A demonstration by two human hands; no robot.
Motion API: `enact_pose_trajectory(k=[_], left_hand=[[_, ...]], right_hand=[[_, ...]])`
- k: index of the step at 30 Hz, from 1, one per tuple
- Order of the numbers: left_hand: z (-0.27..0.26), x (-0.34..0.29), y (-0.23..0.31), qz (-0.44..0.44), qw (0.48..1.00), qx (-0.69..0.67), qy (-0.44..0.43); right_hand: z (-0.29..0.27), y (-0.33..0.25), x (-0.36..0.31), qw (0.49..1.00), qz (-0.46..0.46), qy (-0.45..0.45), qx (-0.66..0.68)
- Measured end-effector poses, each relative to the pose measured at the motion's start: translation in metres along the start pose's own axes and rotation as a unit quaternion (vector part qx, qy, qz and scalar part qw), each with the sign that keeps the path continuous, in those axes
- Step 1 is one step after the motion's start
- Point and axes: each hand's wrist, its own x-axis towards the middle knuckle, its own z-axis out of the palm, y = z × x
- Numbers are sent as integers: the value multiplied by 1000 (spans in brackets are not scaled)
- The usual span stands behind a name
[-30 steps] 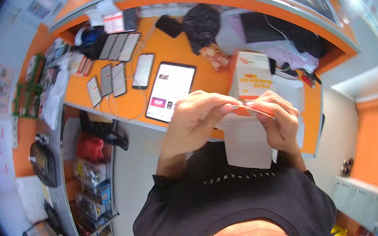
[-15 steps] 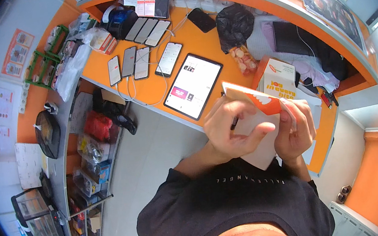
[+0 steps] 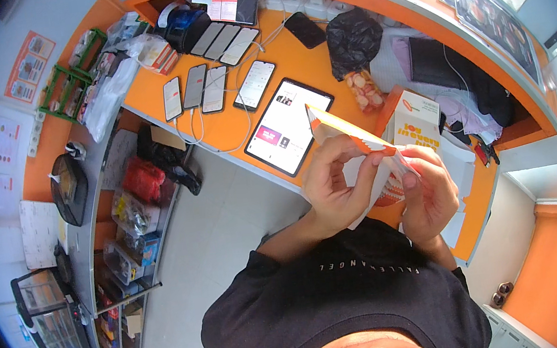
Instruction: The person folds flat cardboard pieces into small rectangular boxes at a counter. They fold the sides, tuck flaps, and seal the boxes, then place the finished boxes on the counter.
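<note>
Above the counter's front edge, I hold an orange-and-white folded cardboard piece with both hands. It is tilted, with one pointed corner reaching over the tablet. My left hand is closed, its thumb and fingers pinching the cardboard near a fold. Against its right end, my right hand presses thumb and fingers together. White inner faces and orange print show between the hands; the fingers hide part of it. Just behind stands a white-and-orange box. The tablet lies on the counter beyond my left hand, its screen lit.
Several phones with white cables lie on the orange counter, left of the tablet. A black plastic bag and a clear bag of round pieces sit behind. At left stand shelves with packed goods.
The cardboard piece has turned, and its pointed corner now reaches farther left and higher. My left thumb has moved up to pinch it near the fold. The right hand still holds its end.
</note>
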Motion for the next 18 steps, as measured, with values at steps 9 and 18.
enact_pose_trajectory(k=[9,18], left_hand=[[-7,-10,-10,-30,996,89,-1],[-10,6,6,49,967,250,-23]], right_hand=[[5,-9,0,996,31,-35,-70],[6,-3,-4,998,6,-15,-62]])
